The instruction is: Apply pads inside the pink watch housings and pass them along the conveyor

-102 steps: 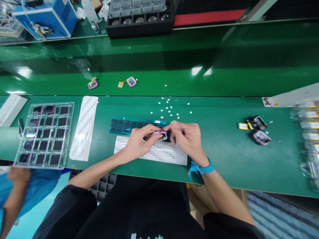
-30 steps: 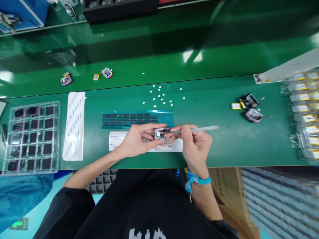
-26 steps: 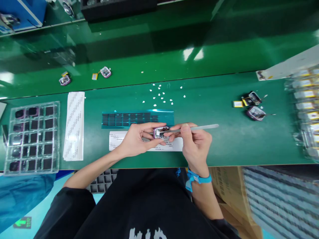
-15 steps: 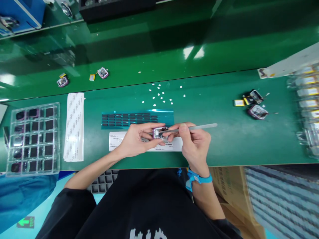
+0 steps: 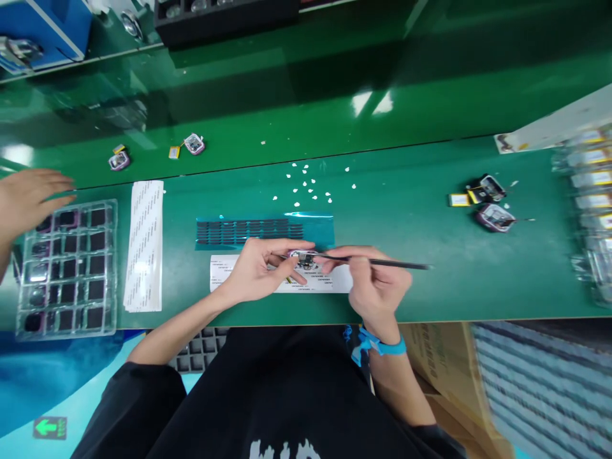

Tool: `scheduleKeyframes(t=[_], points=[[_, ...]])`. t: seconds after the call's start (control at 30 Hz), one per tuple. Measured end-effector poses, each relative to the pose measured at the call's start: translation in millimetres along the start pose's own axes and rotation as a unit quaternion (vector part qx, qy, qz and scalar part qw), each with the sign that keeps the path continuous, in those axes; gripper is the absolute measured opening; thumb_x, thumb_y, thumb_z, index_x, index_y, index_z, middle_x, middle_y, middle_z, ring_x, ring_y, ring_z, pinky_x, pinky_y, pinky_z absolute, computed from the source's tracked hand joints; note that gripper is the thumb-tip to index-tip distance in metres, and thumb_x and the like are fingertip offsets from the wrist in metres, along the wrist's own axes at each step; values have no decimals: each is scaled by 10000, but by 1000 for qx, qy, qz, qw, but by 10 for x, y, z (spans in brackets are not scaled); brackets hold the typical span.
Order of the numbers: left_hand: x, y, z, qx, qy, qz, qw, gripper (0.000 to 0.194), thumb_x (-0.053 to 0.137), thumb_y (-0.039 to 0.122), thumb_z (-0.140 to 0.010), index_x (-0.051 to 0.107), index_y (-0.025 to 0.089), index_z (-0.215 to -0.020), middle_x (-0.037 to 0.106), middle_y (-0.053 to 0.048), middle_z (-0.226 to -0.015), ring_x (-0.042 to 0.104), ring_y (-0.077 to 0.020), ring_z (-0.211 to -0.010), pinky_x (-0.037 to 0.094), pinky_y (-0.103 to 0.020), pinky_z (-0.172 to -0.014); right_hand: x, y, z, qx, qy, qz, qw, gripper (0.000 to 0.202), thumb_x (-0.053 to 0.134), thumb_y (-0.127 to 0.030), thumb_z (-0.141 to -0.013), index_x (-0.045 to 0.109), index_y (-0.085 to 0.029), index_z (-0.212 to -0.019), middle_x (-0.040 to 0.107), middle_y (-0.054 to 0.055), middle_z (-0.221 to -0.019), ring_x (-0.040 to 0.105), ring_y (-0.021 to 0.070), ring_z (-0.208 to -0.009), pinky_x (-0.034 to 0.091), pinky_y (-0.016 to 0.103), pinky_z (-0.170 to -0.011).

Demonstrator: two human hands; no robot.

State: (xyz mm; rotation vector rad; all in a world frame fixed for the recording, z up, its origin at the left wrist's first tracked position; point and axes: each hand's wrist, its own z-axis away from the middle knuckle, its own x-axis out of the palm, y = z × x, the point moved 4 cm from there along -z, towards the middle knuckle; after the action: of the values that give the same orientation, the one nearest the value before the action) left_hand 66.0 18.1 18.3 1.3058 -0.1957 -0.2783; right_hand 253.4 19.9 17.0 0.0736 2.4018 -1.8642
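Observation:
Between the fingers and thumb of my left hand point(image 5: 262, 269) is a small smartwatch case point(image 5: 306, 260), its open back showing the circuit board inside. My right hand point(image 5: 380, 284) is closed around dark-looking tweezers point(image 5: 387, 262), whose tips reach over the case; whether they touch the board I cannot tell. A white printed adhesive sheet point(image 5: 342, 279) lies under both hands. Just beyond them is a blue film strip point(image 5: 319, 223) carrying rows of thin black pieces.
Several small white stickers point(image 5: 312, 190) are scattered ahead. Opened watch cases with batteries lie right point(image 5: 495, 217) and back left point(image 5: 194, 144). A clear tray point(image 5: 67, 322), more adhesive sheets point(image 5: 143, 248) and another person's hand point(image 5: 29, 201) are at left.
The watch case has tilted in my left hand, and the tweezers have turned, showing dark instead of silver. Another person's hand has come in over the tray at left.

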Motion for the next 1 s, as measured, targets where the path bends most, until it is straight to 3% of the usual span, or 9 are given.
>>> scheduleKeyframes(t=[0.07, 0.17, 0.23, 0.3, 0.43, 0.6, 0.77, 1.0], points=[[-86, 42, -18, 21, 24, -5, 999, 322, 631, 268, -940, 734, 119, -1207, 808, -79, -876, 803, -209, -715, 627, -282, -637, -87, -34, -69, -39, 12, 17, 999, 256, 572, -404, -1042, 793, -275, -1042, 797, 37, -850, 736, 212, -678, 594, 371, -615], [-293, 128, -42, 69, 91, -9, 993, 271, 666, 316, -937, 739, 153, -1141, 811, -72, -940, 787, -196, -808, 626, -316, -775, -135, -17, -239, -49, -60, 97, 992, 199, 602, -335, -1025, 797, -307, -1059, 805, 26, -942, 737, 225, -807, 597, 404, -728], [-420, 181, -54, 94, 115, -35, 988, 226, 670, 348, -940, 745, 155, -1032, 804, -67, -908, 755, -176, -795, 600, -293, -739, -113, 47, -339, -44, -121, 129, 983, 197, 605, -303, -1019, 801, -307, -1040, 808, 16, -973, 732, 227, -864, 593, 409, -775], [-481, 220, -71, 108, 89, -90, 986, 217, 648, 354, -959, 740, 158, -976, 796, -64, -888, 720, -158, -757, 565, -272, -688, -69, 133, -402, -42, -164, 138, 976, 203, 601, -297, -1019, 802, -298, -1039, 810, 11, -1000, 731, 230, -895, 592, 412, -801], [-422, 224, -110, 139, -26, -247, 959, 217, 553, 287, -1026, 750, 205, -1062, 794, -65, -1056, 718, -191, -973, 532, -340, -897, -2, 287, -450, -31, -186, 147, 971, 209, 598, -300, -1021, 800, -292, -1070, 807, 11, -1051, 735, 230, -946, 586, 414, -856], [-291, 33, -184, 157, -91, -346, 921, 275, 471, 264, -1075, 740, 225, -1115, 745, -71, -1249, 647, -228, -1207, 475, -441, -1067, 17, 340, -483, -32, -192, 164, 967, 217, 593, -300, -1019, 800, -296, -1084, 804, 10, -1072, 731, 231, -924, 591, 421, -841], [-245, -129, -231, 207, -81, -367, 903, 282, 456, 197, -1062, 722, 176, -1152, 691, -127, -1297, 625, -232, -1197, 547, -435, -1031, 35, 373, -507, -99, -196, 185, 958, 202, 635, -277, -994, 802, -319, -1101, 811, 6, -990, 697, 233, -858, 595, 405, -719], [-212, -137, -232, 228, -68, -402, 884, 269, 453, 172, -1060, 704, 154, -1156, 703, -125, -1211, 646, -234, -1133, 578, -404, -962, 110, 406, -531, -186, -190, 200, 943, 235, 629, -251, -999, 785, -325, -1159, 809, 6, -953, 669, 222, -814, 568, 375, -652]])
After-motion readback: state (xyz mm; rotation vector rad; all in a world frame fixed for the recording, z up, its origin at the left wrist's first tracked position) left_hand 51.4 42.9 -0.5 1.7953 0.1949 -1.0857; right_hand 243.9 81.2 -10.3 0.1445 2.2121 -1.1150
